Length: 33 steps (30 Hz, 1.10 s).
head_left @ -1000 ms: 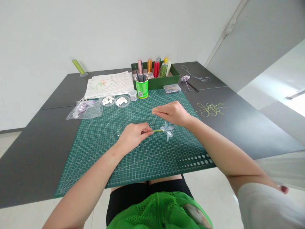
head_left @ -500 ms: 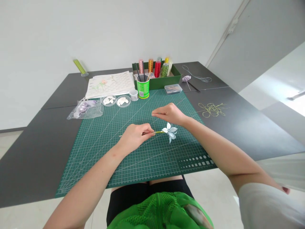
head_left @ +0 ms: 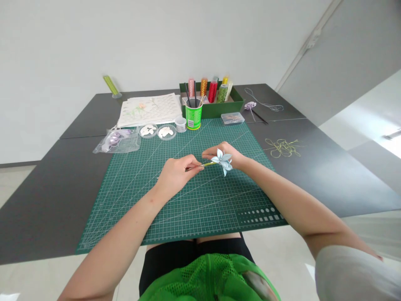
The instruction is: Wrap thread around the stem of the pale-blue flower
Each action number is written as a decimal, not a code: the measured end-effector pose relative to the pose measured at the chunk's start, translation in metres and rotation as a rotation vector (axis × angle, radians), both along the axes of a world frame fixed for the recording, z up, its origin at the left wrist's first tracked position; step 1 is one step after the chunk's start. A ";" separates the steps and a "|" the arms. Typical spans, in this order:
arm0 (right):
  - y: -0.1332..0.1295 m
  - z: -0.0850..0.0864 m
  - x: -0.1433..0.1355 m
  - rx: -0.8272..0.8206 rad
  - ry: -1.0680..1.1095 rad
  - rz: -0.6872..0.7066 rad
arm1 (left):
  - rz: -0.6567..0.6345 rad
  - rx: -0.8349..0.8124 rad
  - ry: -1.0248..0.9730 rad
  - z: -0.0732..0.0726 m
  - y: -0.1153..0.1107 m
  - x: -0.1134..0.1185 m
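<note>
A cutting mat (head_left: 194, 209) is laid on the dark counter (head_left: 37, 209), and its far side is crowded. A green cup (head_left: 194, 119) filled with sticks is placed in front of a green box (head_left: 222, 109), so part of the box and its thread spools (head_left: 212, 92) is blocked. Beside the cup are set a small tub (head_left: 181, 125) and two dishes (head_left: 174, 133) of white pieces, flanked by a plastic bag (head_left: 129, 144) and printed sheets (head_left: 163, 108). To the right are seen a clear case (head_left: 232, 118), a purple flower (head_left: 250, 105) and tangled yellow-green thread (head_left: 282, 147).

A pale blue flower (head_left: 219, 156) is held above the mat by its green stem (head_left: 208, 164), pinched in the closed grip of the left hand (head_left: 177, 171). The fingers of the right hand (head_left: 236, 156) are partly covered by the petals; whether anything is held in that grip, or how far it is spread, cannot be told. The stem's lower part is hidden by the left hand, and the dark sliver (head_left: 188, 169) under its fingers is too small to be identified.
</note>
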State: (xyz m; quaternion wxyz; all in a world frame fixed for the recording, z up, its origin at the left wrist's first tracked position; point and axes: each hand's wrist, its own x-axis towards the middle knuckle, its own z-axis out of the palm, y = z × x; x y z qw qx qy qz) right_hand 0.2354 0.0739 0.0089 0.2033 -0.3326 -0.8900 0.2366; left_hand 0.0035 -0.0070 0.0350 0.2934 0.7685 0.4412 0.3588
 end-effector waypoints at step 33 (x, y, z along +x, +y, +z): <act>-0.044 0.032 -0.013 0.745 0.046 0.081 | 0.326 0.017 0.095 -0.002 0.015 -0.009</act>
